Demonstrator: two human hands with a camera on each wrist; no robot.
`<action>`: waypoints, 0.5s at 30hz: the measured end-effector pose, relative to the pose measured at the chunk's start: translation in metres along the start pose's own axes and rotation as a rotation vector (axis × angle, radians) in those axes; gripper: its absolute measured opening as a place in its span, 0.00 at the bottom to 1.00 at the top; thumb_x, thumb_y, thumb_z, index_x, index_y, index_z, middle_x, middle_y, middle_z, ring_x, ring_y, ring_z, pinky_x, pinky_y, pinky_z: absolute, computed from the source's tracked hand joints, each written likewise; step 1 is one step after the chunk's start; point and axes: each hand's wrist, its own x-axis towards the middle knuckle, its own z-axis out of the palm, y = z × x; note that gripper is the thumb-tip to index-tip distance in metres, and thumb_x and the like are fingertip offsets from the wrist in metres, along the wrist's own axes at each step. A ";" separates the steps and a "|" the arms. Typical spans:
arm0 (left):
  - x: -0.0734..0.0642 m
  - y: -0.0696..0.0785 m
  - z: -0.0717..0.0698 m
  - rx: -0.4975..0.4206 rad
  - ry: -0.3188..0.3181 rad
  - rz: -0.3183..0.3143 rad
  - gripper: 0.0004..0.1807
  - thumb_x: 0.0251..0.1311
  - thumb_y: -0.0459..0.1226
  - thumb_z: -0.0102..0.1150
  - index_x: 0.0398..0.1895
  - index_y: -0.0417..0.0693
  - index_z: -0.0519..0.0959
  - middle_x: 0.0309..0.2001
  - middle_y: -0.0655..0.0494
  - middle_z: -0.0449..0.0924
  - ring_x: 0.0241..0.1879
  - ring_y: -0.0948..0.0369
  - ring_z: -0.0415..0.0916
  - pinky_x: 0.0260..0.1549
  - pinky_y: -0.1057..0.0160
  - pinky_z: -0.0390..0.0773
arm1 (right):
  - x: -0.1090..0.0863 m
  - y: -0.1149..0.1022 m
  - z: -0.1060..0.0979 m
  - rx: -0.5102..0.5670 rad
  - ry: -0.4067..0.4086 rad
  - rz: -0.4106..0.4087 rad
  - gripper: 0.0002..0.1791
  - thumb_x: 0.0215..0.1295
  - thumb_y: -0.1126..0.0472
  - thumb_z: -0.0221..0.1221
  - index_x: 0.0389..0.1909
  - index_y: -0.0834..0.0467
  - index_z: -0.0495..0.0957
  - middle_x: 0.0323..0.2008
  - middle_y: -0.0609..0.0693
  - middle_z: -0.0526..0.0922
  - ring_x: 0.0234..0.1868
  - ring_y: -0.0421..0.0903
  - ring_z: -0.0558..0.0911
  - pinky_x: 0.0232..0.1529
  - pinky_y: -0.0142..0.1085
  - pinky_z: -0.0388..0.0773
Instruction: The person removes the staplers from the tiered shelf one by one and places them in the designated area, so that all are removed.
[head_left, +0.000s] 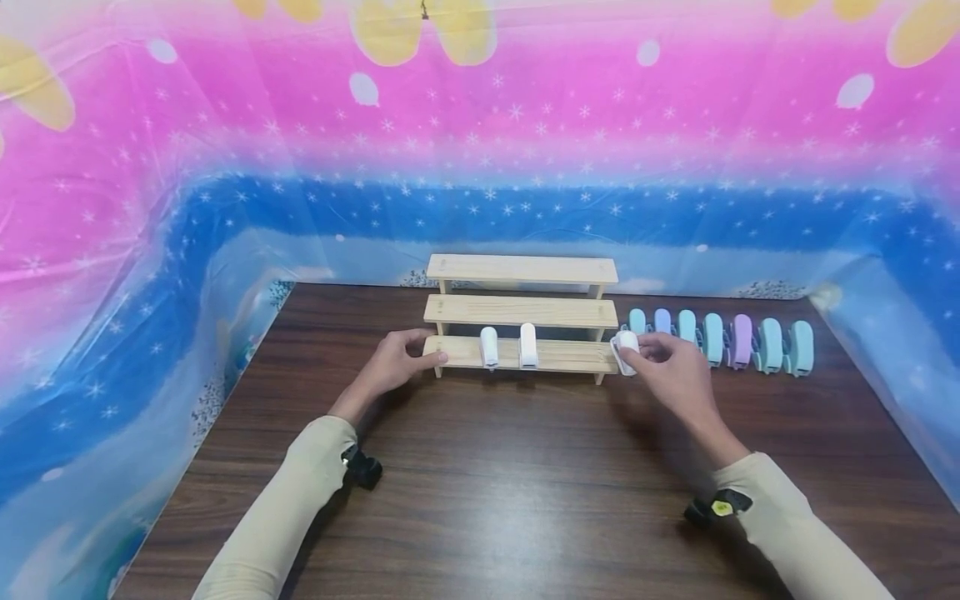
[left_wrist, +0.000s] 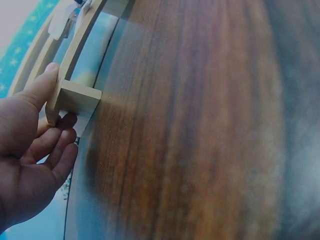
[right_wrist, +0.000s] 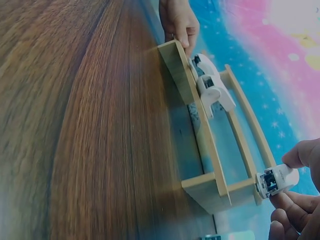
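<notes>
A three-tier wooden display stand stands on the table. At its left end my left hand pinches the lowest shelf, thumb on top and fingers beneath the board. Two white staplers, a left one and a right one, sit side by side on that shelf. My right hand holds a third white stapler between thumb and fingers, at the right end of the lowest shelf. In the right wrist view its metal front faces the camera.
Right of the stand, several mint staplers and purple ones line up in a row on the dark wooden table. The right hand overlaps part of this row. A patterned cloth hangs behind and at the sides.
</notes>
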 end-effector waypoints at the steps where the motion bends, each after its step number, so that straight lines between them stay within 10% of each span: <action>1: 0.000 0.000 0.000 0.000 0.001 -0.002 0.35 0.64 0.51 0.69 0.67 0.39 0.75 0.64 0.42 0.78 0.56 0.50 0.76 0.56 0.46 0.75 | 0.000 0.001 -0.002 0.000 0.003 0.003 0.29 0.64 0.40 0.67 0.52 0.61 0.85 0.41 0.58 0.88 0.41 0.54 0.84 0.43 0.43 0.77; 15: -0.001 0.000 0.000 -0.007 0.003 0.002 0.35 0.64 0.51 0.70 0.67 0.39 0.76 0.62 0.43 0.80 0.56 0.51 0.77 0.55 0.47 0.76 | -0.004 0.014 -0.018 -0.006 0.011 0.066 0.31 0.65 0.37 0.66 0.53 0.61 0.83 0.42 0.59 0.87 0.43 0.54 0.83 0.44 0.42 0.75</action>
